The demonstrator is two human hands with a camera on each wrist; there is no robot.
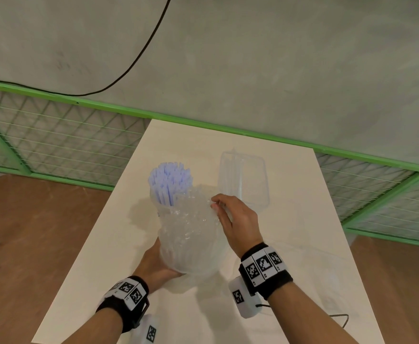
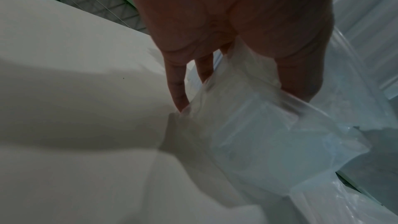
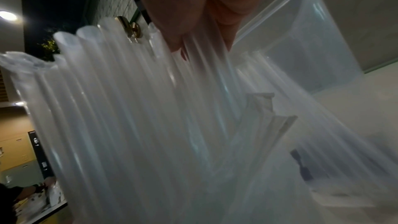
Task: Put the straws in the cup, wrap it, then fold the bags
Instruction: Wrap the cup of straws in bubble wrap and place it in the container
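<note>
A bunch of pale lilac straws point(image 1: 170, 180) sticks up out of a clear bubble wrap point(image 1: 191, 232) that surrounds the bundle; the cup under it is hidden. The bundle is tilted away from me above the white table point(image 1: 302, 219). My left hand point(image 1: 154, 264) grips the wrapped lower end from the left, with fingers point(image 2: 178, 88) on one side and the thumb on the other of the wrap point(image 2: 258, 134). My right hand point(image 1: 214, 203) pinches the wrap's upper edge. In the right wrist view its fingertips point(image 3: 178, 43) press on the ribbed wrap point(image 3: 129, 108).
A clear plastic container point(image 1: 243, 180) lies on the table just behind my right hand and shows too in the right wrist view, container point(image 3: 312, 48). A faint clear bag point(image 1: 327, 281) lies front right. A green mesh fence point(image 1: 54, 135) borders the table's far side.
</note>
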